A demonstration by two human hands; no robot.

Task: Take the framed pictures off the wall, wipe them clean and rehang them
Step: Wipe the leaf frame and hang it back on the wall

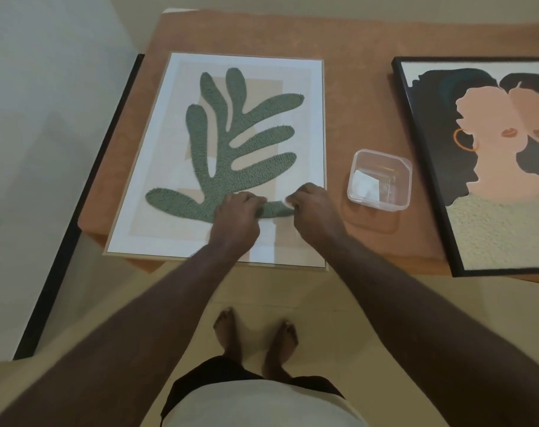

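Observation:
A light-framed picture of a green leaf (231, 140) lies flat on the table, its near edge hanging over the table's front. Both my hands hover over its lower part, knuckles up and fingers curled toward each other. My right hand (313, 208) pinches a small pale wipe (288, 199) at its fingertips. My left hand (237, 215) is curled close beside it and seems to hold the wipe's other end, which is blurred. A black-framed picture of two faces (490, 167) lies flat at the right.
The table wears an orange-brown cloth (360, 97). A clear plastic tub (379, 180) with white wipes inside stands between the two pictures. A pale wall rises at the left with a black strip (77, 217) along the table's side. My bare feet stand on a cream floor.

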